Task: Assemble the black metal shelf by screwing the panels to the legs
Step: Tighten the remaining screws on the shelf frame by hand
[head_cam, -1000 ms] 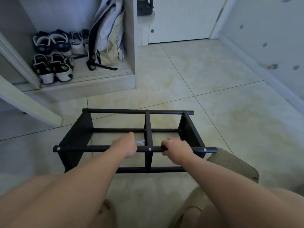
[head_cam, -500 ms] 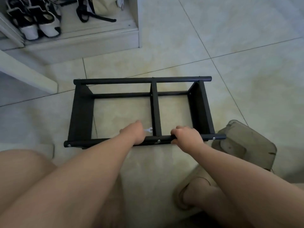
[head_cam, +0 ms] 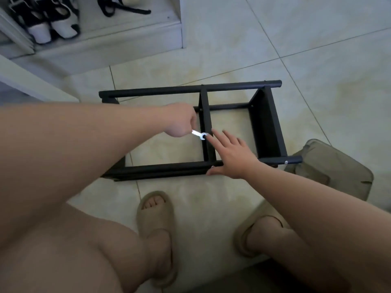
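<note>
Right now I see the matte black shelf [head_cam: 265, 123], round tubes and flat panels, lying sideways on glossy cream tiles [head_cam: 232, 49]. The left hand [head_cam: 179, 121] grips a small flat silvery wrench [head_cam: 200, 135] beside the middle panel. The right hand [head_cam: 230, 157], fingers spread, perhaps touches its head. Tan slippers [head_cam: 155, 214] stand near, and the left forearm hides the frame's left end.

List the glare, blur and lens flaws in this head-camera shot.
Head view: light is dim and flat; the wrench in the left hand glares white, its detail lost; the shoes at top left smear with motion blur; the black shelf reads as near-solid dark; the wide lens swells the near forearms.
</note>
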